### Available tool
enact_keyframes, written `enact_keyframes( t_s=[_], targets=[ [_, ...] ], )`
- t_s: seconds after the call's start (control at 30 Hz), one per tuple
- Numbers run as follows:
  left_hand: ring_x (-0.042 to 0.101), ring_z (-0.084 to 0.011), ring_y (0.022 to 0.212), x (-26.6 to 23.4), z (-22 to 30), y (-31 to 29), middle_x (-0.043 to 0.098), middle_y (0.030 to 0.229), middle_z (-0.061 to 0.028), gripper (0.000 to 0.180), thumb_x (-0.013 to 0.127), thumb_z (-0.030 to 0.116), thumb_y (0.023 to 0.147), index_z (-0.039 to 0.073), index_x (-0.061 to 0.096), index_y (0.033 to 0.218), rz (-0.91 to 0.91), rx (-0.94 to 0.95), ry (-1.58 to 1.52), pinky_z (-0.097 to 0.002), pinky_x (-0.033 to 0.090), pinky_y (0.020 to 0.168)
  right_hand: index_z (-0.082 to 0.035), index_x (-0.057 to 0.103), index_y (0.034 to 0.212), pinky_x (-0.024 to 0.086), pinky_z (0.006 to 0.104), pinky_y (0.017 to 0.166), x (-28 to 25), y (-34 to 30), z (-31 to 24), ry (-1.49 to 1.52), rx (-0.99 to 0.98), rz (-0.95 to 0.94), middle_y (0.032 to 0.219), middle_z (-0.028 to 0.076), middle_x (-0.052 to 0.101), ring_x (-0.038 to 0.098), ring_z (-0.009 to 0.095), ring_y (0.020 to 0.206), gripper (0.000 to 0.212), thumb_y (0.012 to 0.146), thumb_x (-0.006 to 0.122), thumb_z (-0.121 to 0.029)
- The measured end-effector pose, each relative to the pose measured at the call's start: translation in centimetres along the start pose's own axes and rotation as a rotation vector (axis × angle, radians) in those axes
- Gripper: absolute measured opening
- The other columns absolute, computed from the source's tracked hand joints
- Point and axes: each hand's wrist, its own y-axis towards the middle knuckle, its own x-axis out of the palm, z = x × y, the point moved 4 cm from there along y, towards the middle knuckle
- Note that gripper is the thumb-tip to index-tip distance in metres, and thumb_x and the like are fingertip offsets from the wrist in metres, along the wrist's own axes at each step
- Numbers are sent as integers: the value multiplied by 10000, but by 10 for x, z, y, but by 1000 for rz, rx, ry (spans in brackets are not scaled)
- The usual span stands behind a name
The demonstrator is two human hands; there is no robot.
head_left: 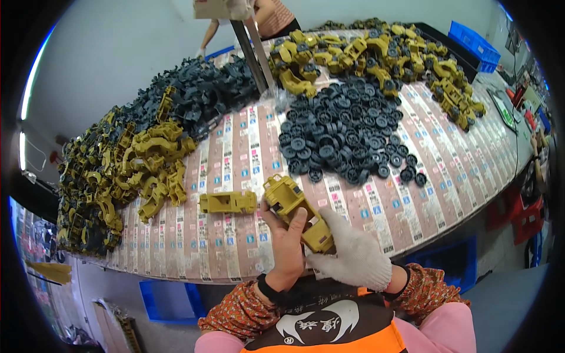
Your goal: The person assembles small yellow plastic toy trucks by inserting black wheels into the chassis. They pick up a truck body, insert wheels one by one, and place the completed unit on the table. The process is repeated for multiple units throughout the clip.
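The person holds a yellow vehicle body [283, 195] in both hands over the near side of the bench [206, 250], so the step in hand looks like turning or fitting that one piece. The bare left hand [286, 238] pinches it, thumb across the top and fingers along the side; the gloved right hand [352, 247] curls round the lower end — how its fingertips sit underneath cannot be told. The next move seems to call for a steady left grip while the right fingers press or adjust. A second yellow body [242, 202] lies just beside the left hand, close enough to be knocked. Ahead sits a heap of dark wheels [335, 132], with loose yellow parts [156, 147] and dark parts [200, 88] to the left and wheeled yellow vehicles [382, 53] beyond. A metal post [250, 56] stands between the heaps — in the way of a far reach — and another person [276, 20] is behind it.
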Motion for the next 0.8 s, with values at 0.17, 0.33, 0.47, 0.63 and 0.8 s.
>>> enact_keyframes(
  t_s=[0.17,0.33,0.47,0.63,0.8],
  targets=[
    [558,-259,1317,-23,14,18,452,1492,-181,861,647,165,1056,169,71,1697,-128,-65,144,-377,503,1058,0,569,1281,600,383,593,-34,56,38,383,284,-97,931,142,717,725,244,674,521,898,774,-286],
    [602,-152,1203,-98,39,24,593,1316,-35,513,636,151,1052,166,440,1525,79,-138,295,-307,516,933,28,620,1164,570,298,520,-101,143,47,577,238,62,865,82,677,679,158,615,447,948,750,-340],
    [614,-109,1103,-131,53,33,619,1251,6,418,624,132,1044,154,520,1447,143,-119,379,-277,501,879,27,669,1097,606,345,658,-175,240,62,153,-183,208,893,107,682,702,223,726,356,986,739,-304],
    [602,-95,1075,-169,84,46,615,1235,7,418,616,134,1051,155,511,1454,238,-26,493,-270,487,845,115,520,1462,602,359,852,-207,308,47,737,-107,510,1211,179,674,694,271,1032,653,981,755,-257],
    [570,-152,1030,-178,92,65,585,1240,-49,510,684,116,977,124,502,1454,427,-24,501,-289,492,892,85,508,1486,581,329,849,-157,259,27,260,20,265,1237,117,645,654,184,1011,634,1010,679,-298]
  ],
)
